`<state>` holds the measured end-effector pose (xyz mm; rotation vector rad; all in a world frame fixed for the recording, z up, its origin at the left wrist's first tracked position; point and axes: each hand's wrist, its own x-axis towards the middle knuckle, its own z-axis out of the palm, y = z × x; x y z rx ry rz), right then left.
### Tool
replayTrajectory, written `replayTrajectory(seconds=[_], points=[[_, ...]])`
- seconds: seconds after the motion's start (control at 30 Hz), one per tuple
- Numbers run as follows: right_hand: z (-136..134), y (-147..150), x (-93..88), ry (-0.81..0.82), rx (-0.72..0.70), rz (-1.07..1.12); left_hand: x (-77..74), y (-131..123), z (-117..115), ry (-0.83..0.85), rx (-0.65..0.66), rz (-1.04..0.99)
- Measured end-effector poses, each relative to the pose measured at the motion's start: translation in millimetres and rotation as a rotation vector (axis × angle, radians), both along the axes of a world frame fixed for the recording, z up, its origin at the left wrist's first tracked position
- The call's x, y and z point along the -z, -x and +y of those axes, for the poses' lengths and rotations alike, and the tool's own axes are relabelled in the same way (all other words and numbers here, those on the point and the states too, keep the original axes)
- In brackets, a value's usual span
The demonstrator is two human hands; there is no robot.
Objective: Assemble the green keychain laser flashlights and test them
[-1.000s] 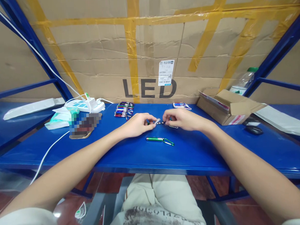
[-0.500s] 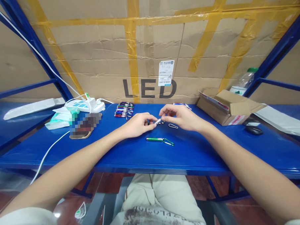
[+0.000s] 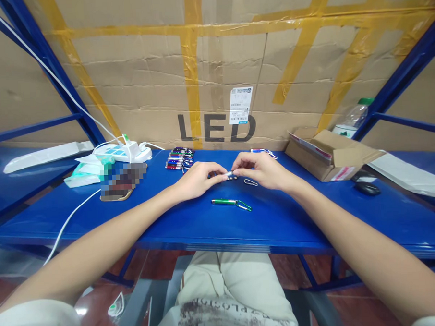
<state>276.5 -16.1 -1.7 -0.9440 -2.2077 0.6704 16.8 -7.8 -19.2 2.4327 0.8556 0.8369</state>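
Between my two hands is a slim silver penlight body (image 3: 228, 174), partly covered by fingers. My left hand (image 3: 198, 181) pinches its left end, while the fingertips of my right hand (image 3: 263, 170) close on its right end. Several small round silver pieces (image 3: 233, 178) lie just under it on the blue table (image 3: 191, 226). Beside my right hand rests a silver carabiner clip (image 3: 250, 182). Nearer to me lies a green penlight (image 3: 222, 201) with a green carabiner (image 3: 244, 206) attached.
A row of several coloured penlights (image 3: 179, 160) lies behind my left hand; more penlights (image 3: 262, 151) lie behind my right. To the left are a phone (image 3: 121, 184), a tissue pack (image 3: 86, 172) and a power strip (image 3: 141, 153). An open cardboard box (image 3: 328, 153) and a black mouse (image 3: 367, 187) are right.
The silver penlight body has turned from a slant to nearly level between my hands. My left fingers have shifted slightly. The things on the table stay where they were.
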Motion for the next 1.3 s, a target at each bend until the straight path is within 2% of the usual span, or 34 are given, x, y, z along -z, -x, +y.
replayTrajectory(seconds=[0.33,0.53,0.9,1.3], points=[[-1,4,0.6,0.005,0.014,0.036,-3.9,3,-4,-0.179,-0.004,0.123],[1,6,4.7,0.128,0.017,0.091,-2.0,6,-5,-0.352,0.010,0.230],[4,9,8.5,0.374,0.034,0.251,-1.6,7,-3,-0.541,0.023,0.316],[4,13,15.0,0.648,0.021,0.443,-3.2,7,-3,-0.764,-0.021,0.381]])
